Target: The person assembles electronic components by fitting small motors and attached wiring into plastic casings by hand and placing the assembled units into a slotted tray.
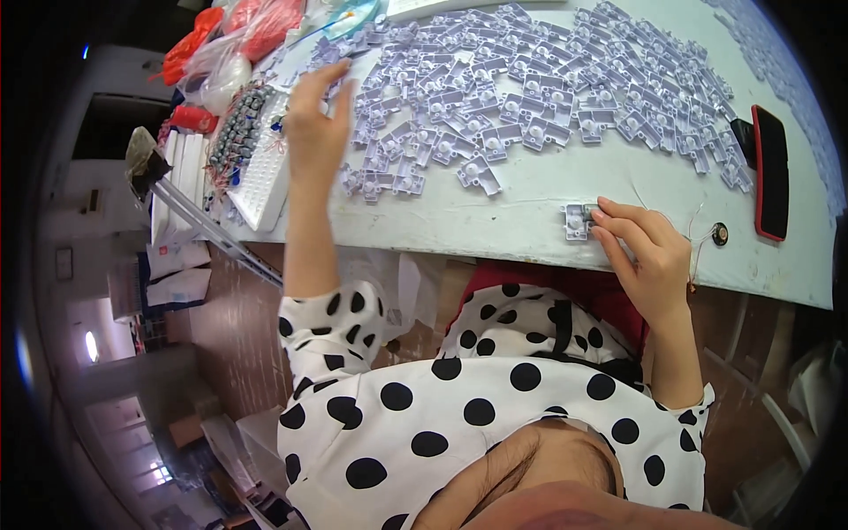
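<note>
My right hand (649, 256) is near the front edge of the table, its fingertips pinching a small grey metal cylinder (593, 212). The cylinder sits at the right side of a pale lilac plastic housing (576, 224) that lies on the tabletop. Thin wires run beside this hand to a small round black part (720, 234), which looks like a little speaker. My left hand (320, 119) reaches far forward, above the left end of the spread of lilac housings (521, 93). Its thumb and forefinger are apart, and I see nothing between them.
On the left stands a white foam tray (265, 190), beside a cluster of grey wired parts (237, 132). Red and clear plastic bags (256, 26) lie behind. A red-edged black phone (771, 172) rests at the right. The table's front edge (530, 258) runs before my lap.
</note>
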Demonstrator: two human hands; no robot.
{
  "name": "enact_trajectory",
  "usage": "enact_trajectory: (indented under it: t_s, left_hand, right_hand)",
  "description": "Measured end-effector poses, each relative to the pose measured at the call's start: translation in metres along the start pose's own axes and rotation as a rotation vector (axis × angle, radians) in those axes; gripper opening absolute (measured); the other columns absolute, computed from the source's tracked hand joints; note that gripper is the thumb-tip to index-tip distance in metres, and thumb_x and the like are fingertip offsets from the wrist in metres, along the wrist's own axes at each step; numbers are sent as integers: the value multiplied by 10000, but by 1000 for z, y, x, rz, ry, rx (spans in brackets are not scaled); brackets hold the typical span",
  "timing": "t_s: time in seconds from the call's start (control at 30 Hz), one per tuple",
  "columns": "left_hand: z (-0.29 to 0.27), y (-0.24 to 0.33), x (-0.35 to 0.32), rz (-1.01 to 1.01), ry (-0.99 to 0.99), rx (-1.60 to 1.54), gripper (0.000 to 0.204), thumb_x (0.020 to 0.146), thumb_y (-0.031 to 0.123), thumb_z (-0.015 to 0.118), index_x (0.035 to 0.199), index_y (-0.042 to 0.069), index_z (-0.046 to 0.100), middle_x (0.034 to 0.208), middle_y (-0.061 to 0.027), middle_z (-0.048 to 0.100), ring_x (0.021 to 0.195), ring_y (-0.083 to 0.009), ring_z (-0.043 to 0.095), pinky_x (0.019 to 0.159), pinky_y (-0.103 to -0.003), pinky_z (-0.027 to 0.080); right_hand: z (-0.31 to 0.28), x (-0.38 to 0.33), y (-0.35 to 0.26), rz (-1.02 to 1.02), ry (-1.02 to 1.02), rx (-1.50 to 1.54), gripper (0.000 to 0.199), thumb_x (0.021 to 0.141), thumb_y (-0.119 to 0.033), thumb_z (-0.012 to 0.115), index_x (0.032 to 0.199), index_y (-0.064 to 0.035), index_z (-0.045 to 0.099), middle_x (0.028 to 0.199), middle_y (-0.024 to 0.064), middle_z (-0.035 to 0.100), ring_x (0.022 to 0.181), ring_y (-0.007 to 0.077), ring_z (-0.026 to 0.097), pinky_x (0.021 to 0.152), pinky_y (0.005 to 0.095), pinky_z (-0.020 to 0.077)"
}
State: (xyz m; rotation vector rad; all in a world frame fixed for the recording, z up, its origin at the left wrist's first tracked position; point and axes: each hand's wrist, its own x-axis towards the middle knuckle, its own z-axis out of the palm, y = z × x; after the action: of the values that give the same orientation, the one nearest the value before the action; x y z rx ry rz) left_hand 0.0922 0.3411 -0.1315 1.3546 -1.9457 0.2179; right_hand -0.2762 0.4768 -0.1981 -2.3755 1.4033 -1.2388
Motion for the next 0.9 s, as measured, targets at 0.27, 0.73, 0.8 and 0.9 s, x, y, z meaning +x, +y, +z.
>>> enact_trajectory:
  t_s: [0.27,0.73,0.8,0.9]
  left_hand:
    - [3,-126,36,221,-104,456,276,865,164,699,1127,80,725,1032,-140,719,1034,-334,641,952,-425,487]
    - [6,-92,37,-265,-43,301,303,920,186,645,1173,31,704,1062,-158,738,938,-266,720,792,-374,572]
    - [11,-63,31,-489,-39,-622,287,961,120,624,1213,-5,677,1039,-108,726,901,-171,702,783,-305,565]
    - [8,14,10,-509,-317,-991,273,949,56,652,1206,-35,659,1020,-63,693,899,-112,669,785,-254,549]
  right_hand:
    - [5,4,4,-8,18,50,86,814,-96,774,887,-77,732,967,39,739,730,199,678,651,322,515]
    - [1,-3,0,-23,45,39,89,827,-100,766,904,-68,737,993,49,743,714,199,681,617,316,513]
    - [2,-5,3,-5,45,20,88,827,-101,765,904,-69,737,993,48,743,713,198,681,613,313,511]
    - [3,-4,5,10,5,26,99,822,-71,764,918,-58,744,1006,69,748,750,213,697,626,302,516]
